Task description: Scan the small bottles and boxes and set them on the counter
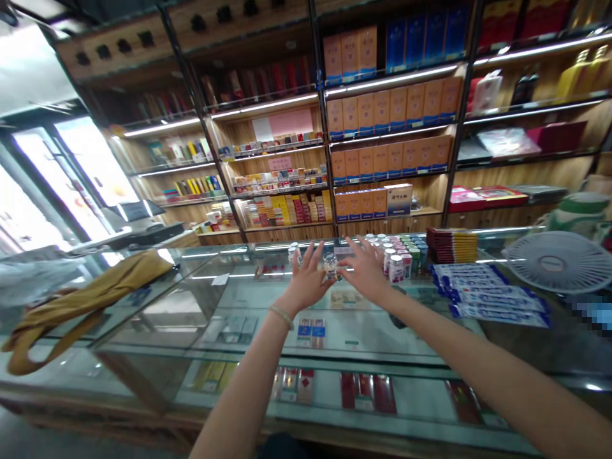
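Note:
Both of my arms reach over a glass display counter (268, 299). My left hand (306, 277) has its fingers spread, with a small white-capped bottle (294, 255) just behind its fingertips. My right hand (366, 268) is also spread, beside a group of small bottles (396, 268) with white lids and coloured labels. Between the two hands stands a small clear round object (330, 265), close to both thumbs; whether they touch it is hard to tell. A beaded bracelet is on my left wrist.
Right of the bottles are stacked dark red and yellow packs (452, 246), blue-white sachets (492, 293) and a white fan (554, 261). A mustard bag (95, 293) lies on the left counter. Shelves with orange boxes (396, 108) line the wall behind.

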Motion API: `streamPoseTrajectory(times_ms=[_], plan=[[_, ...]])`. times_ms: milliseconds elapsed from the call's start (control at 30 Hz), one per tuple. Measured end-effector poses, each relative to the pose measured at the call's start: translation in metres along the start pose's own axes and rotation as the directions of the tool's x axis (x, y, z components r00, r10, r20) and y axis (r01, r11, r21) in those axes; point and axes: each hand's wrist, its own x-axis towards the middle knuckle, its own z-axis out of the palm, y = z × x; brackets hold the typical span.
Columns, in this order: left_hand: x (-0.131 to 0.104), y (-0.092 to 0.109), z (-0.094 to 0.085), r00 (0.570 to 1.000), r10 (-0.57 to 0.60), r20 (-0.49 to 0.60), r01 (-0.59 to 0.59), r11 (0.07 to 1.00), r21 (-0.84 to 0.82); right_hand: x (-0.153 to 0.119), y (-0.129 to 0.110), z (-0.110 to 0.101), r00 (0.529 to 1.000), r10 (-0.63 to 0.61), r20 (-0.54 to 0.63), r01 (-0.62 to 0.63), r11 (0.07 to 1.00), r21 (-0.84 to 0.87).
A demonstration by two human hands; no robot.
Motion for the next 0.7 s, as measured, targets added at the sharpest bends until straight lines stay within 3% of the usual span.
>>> streamPoseTrajectory(times_ms=[333, 700], plan=[[-0.062, -0.057, 0.012, 0.975, -0.121, 0.184, 0.113, 0.992, 0.053, -0.004, -0.05, 0.074, 0.987, 0.017, 0.162, -0.035, 0.994, 0.105], [-0.084, -0.081, 0.039, 0.955, -0.166, 0.245, 0.158, 0.986, 0.055, -0.005, -0.058, 0.107, 0.973, 0.012, 0.23, -0.045, 0.989, 0.141]])
